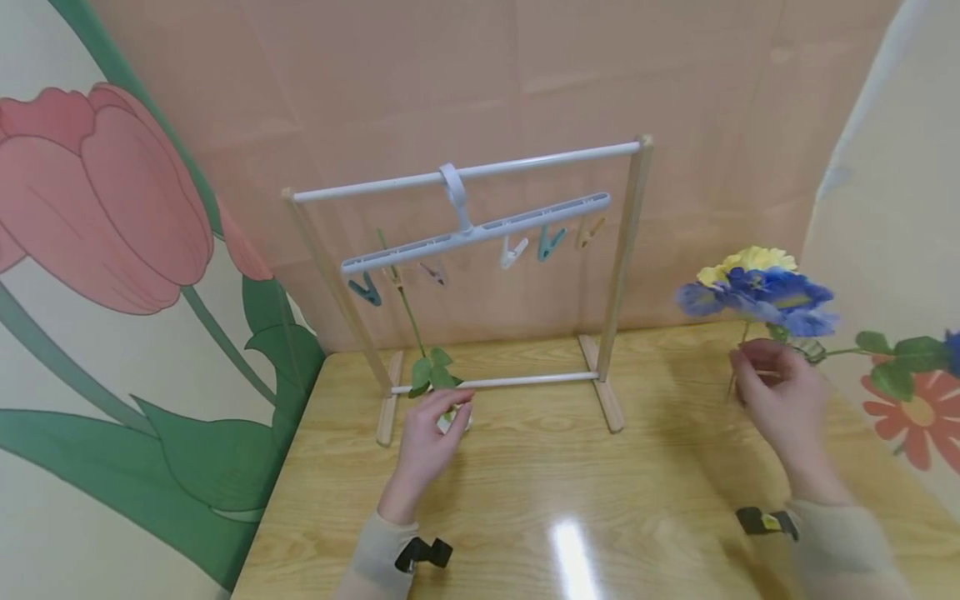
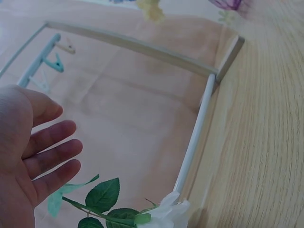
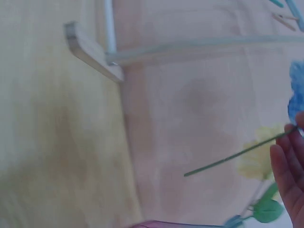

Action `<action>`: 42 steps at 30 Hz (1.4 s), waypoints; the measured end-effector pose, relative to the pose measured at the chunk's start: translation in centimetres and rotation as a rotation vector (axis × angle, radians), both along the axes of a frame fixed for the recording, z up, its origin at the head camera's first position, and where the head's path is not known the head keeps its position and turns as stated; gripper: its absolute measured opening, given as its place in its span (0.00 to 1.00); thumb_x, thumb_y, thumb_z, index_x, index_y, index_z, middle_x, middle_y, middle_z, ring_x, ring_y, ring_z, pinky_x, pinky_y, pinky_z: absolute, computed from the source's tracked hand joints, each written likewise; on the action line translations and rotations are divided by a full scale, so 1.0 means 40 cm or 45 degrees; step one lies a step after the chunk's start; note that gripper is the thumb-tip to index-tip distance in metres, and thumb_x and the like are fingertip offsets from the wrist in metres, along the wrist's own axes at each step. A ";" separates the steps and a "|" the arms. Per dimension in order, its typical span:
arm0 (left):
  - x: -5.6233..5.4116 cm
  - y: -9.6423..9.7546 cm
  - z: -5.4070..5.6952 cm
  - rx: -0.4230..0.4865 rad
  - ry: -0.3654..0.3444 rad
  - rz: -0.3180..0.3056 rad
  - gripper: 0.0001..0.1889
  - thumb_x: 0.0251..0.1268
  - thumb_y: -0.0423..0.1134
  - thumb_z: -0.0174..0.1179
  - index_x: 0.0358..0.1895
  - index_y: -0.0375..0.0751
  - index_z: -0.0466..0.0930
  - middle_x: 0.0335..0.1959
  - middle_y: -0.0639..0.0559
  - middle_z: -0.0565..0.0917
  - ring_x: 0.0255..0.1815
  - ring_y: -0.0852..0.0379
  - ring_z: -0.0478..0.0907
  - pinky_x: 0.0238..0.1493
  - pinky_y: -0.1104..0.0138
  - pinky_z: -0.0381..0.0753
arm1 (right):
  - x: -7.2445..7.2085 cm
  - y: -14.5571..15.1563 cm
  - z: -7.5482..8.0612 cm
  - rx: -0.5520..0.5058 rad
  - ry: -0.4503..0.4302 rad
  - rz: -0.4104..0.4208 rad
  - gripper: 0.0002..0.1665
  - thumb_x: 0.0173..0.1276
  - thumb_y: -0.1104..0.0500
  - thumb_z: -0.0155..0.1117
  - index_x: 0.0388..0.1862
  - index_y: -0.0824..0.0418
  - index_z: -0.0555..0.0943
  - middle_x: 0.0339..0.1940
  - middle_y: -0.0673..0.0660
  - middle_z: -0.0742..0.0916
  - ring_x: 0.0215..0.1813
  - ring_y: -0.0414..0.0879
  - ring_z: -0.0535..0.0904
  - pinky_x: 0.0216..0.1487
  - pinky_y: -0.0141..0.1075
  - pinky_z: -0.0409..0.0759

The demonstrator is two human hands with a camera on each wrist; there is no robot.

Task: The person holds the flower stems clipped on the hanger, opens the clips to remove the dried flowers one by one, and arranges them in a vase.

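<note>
My right hand (image 1: 783,400) pinches the green stem (image 3: 232,156) of a blue flower (image 3: 297,92) at the right side of the table. The stem's bare end sticks out past my fingertips in the right wrist view. A white flower (image 2: 171,211) with green leaves (image 1: 441,377) hangs head down from a peg (image 1: 393,277) on the light blue hanger (image 1: 420,248). Beside that flower is my left hand (image 1: 431,433), fingers loosely bent and nothing in them; it partly covers the bloom in the head view.
A wooden rack (image 1: 626,242) with white rods carries the hanger. Other pegs, such as a teal one (image 1: 551,243) and a white one (image 1: 513,252), hang from it. A yellow flower (image 1: 750,262) and another leafy stem (image 1: 911,354) stand at the right, near the patterned wall.
</note>
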State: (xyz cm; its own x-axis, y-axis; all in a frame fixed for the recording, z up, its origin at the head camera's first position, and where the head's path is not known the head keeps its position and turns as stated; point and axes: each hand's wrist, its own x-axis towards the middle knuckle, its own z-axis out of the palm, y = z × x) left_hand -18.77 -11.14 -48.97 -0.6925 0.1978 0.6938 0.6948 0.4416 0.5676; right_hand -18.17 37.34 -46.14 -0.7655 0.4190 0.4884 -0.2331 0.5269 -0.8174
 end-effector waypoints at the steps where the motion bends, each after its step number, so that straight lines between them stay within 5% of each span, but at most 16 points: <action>1: 0.000 0.000 -0.002 -0.001 0.003 0.002 0.08 0.74 0.30 0.67 0.51 0.37 0.91 0.48 0.49 0.91 0.44 0.55 0.87 0.44 0.57 0.88 | 0.002 0.009 0.010 -0.023 -0.004 -0.028 0.12 0.75 0.59 0.71 0.52 0.63 0.86 0.38 0.31 0.85 0.35 0.24 0.82 0.34 0.17 0.78; 8: 0.004 -0.005 -0.007 -0.028 -0.033 0.024 0.08 0.75 0.32 0.68 0.51 0.40 0.91 0.49 0.51 0.91 0.46 0.57 0.87 0.47 0.63 0.87 | 0.009 0.068 0.086 0.102 0.191 -0.280 0.10 0.73 0.56 0.72 0.49 0.59 0.90 0.37 0.25 0.85 0.35 0.18 0.79 0.39 0.12 0.74; 13: 0.006 -0.007 -0.008 -0.012 -0.037 0.019 0.09 0.74 0.31 0.68 0.52 0.40 0.91 0.48 0.51 0.91 0.47 0.55 0.87 0.47 0.60 0.88 | -0.001 0.094 0.133 0.174 0.203 -0.379 0.08 0.75 0.51 0.71 0.47 0.51 0.90 0.38 0.21 0.82 0.34 0.12 0.75 0.39 0.11 0.69; 18: 0.006 -0.008 -0.011 0.004 -0.024 0.000 0.09 0.73 0.30 0.68 0.52 0.36 0.91 0.48 0.48 0.91 0.47 0.51 0.88 0.44 0.50 0.90 | -0.015 0.113 0.152 0.273 0.224 -0.388 0.17 0.76 0.51 0.68 0.50 0.64 0.90 0.36 0.14 0.75 0.34 0.09 0.70 0.58 0.21 0.66; 21: 0.007 -0.008 -0.013 0.003 -0.040 -0.006 0.09 0.74 0.30 0.68 0.52 0.38 0.91 0.49 0.49 0.91 0.47 0.52 0.88 0.44 0.48 0.89 | -0.022 0.126 0.150 0.316 0.151 -0.373 0.21 0.77 0.51 0.66 0.52 0.68 0.89 0.44 0.26 0.86 0.34 0.09 0.67 0.69 0.33 0.65; 24: 0.009 -0.008 -0.012 0.005 -0.063 -0.004 0.09 0.74 0.31 0.68 0.53 0.40 0.91 0.48 0.50 0.91 0.47 0.53 0.87 0.45 0.47 0.89 | -0.030 0.142 0.141 0.428 0.053 -0.331 0.21 0.79 0.53 0.61 0.53 0.70 0.88 0.50 0.57 0.93 0.35 0.19 0.72 0.70 0.54 0.67; 26: 0.010 -0.008 -0.012 0.004 -0.071 0.001 0.09 0.74 0.31 0.68 0.52 0.39 0.91 0.48 0.50 0.91 0.47 0.53 0.87 0.45 0.48 0.89 | -0.034 0.151 0.132 0.509 -0.017 -0.303 0.21 0.80 0.54 0.58 0.52 0.71 0.87 0.50 0.73 0.90 0.39 0.37 0.81 0.64 0.62 0.69; 28: 0.012 -0.007 -0.012 -0.002 -0.078 0.007 0.09 0.74 0.31 0.68 0.52 0.39 0.92 0.47 0.50 0.91 0.46 0.54 0.87 0.44 0.50 0.89 | -0.036 0.159 0.121 0.548 -0.054 -0.283 0.21 0.80 0.55 0.57 0.51 0.72 0.86 0.47 0.76 0.89 0.42 0.51 0.82 0.59 0.66 0.70; 30: 0.015 -0.006 -0.011 -0.015 -0.087 0.019 0.09 0.74 0.31 0.68 0.52 0.39 0.92 0.47 0.51 0.91 0.45 0.54 0.87 0.43 0.54 0.89 | -0.035 0.164 0.110 0.552 -0.081 -0.286 0.20 0.77 0.57 0.56 0.47 0.73 0.86 0.42 0.76 0.89 0.36 0.51 0.81 0.56 0.64 0.73; 32: 0.018 -0.005 -0.010 -0.024 -0.101 0.027 0.09 0.74 0.32 0.68 0.52 0.39 0.92 0.47 0.51 0.91 0.46 0.55 0.86 0.42 0.59 0.89 | -0.035 0.166 0.102 0.571 -0.036 -0.329 0.16 0.71 0.60 0.56 0.33 0.72 0.84 0.30 0.73 0.87 0.25 0.39 0.73 0.39 0.55 0.75; 35: 0.019 -0.005 -0.010 -0.015 -0.115 0.029 0.09 0.75 0.33 0.68 0.52 0.40 0.92 0.48 0.52 0.91 0.47 0.55 0.86 0.43 0.58 0.89 | -0.029 0.158 0.107 0.608 0.026 -0.365 0.14 0.59 0.66 0.52 0.15 0.64 0.74 0.12 0.63 0.77 0.15 0.31 0.56 0.22 0.47 0.62; 38: 0.019 -0.006 -0.012 0.005 -0.113 0.023 0.09 0.75 0.32 0.68 0.52 0.40 0.92 0.47 0.51 0.91 0.47 0.54 0.87 0.44 0.51 0.89 | -0.029 0.148 0.119 0.653 0.051 -0.380 0.14 0.54 0.68 0.49 0.11 0.60 0.67 0.06 0.53 0.69 0.12 0.41 0.57 0.18 0.45 0.53; 42: 0.019 -0.004 -0.013 -0.001 -0.072 0.015 0.08 0.74 0.30 0.68 0.51 0.39 0.91 0.46 0.49 0.92 0.45 0.53 0.86 0.43 0.47 0.89 | -0.035 0.152 0.128 0.694 -0.024 -0.377 0.10 0.57 0.70 0.47 0.22 0.71 0.75 0.10 0.63 0.75 0.14 0.59 0.66 0.16 0.49 0.56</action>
